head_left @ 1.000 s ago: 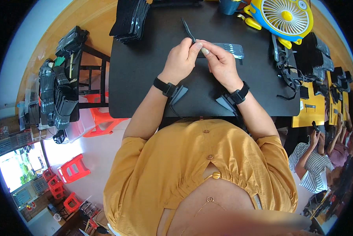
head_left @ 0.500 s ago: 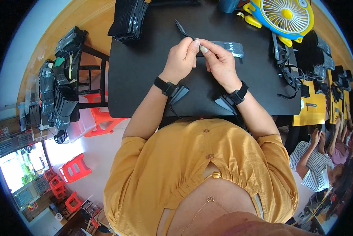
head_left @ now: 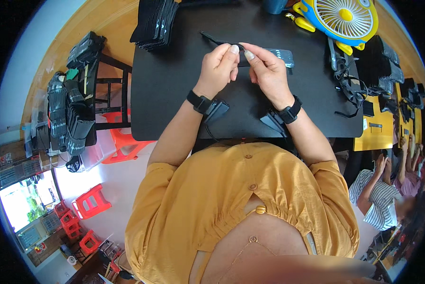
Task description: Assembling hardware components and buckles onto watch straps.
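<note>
Table (head_left: 174, 94), black, beside red stools (head_left: 92, 203)

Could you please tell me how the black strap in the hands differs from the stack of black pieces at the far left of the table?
The black strap is a single thin strip; the stack of black pieces is a thick pile of many.
The strap is pinched between the left hand and right hand above the black table; the stack rests on it untouched.
The strap trails out to the left; the stack lies compact at the table's far edge.
Both are black.
</note>
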Demonstrator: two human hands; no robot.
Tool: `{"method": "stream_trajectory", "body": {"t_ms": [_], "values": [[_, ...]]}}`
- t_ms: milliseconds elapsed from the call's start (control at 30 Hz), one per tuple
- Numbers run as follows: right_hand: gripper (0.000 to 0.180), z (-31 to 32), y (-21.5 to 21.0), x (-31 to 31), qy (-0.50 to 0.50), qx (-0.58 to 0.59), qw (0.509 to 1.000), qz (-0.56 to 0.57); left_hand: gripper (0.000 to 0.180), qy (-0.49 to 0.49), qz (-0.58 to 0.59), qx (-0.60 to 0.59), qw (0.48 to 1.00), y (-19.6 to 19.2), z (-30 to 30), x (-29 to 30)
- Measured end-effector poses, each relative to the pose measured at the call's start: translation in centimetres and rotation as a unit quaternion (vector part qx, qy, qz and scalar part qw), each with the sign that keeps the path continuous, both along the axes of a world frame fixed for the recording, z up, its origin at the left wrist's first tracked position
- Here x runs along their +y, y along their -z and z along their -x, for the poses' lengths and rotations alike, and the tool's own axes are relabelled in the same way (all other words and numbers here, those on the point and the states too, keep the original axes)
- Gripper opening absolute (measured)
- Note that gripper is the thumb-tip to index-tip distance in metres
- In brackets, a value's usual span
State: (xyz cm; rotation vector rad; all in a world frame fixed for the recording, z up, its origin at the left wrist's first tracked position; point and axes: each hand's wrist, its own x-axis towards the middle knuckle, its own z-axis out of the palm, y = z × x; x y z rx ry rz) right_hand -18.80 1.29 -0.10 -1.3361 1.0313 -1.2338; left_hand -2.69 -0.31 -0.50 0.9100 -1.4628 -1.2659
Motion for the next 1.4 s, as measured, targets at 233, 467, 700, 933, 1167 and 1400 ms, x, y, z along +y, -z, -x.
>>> {"method": "stream_trajectory", "body": {"t_ms": [233, 467, 700, 933, 1167, 1400], "values": [[0.025, -0.2, 0.7, -0.4, 0.037, 0.101, 0.985, 0.138, 0.050, 0.054, -0.253, 0.132, 0.957, -0.9, -0.3, -0.3], [0.026, -0.3, 0.6, -0.4, -0.003, 0.101, 0.987, 0.128, 0.046, 0.057, -0.245, 0.169, 0.953, -0.1, -0.3, -0.2], [0.028, -0.1, 0.2, -0.2, -0.018, 0.124, 0.985, 0.117, 0.050, 0.023, -0.235, 0.161, 0.958, 0.4, 0.5, 0.0], [0.026, -0.4, 1.0, -0.6, 0.001, 0.139, 0.979, 0.152, 0.051, 0.011, -0.227, 0.146, 0.963, 0.4, 0.8, 0.0], [0.022, -0.3, 1.5, -0.9, 0.024, 0.068, 0.994, 0.086, 0.048, 0.017, -0.247, 0.111, 0.962, -0.3, 0.3, -0.1], [0.023, -0.4, 0.6, -0.4, 0.032, 0.072, 0.994, 0.069, 0.036, -0.143, 0.083, -0.198, 0.966, 0.3, 0.6, 0.1]]}}
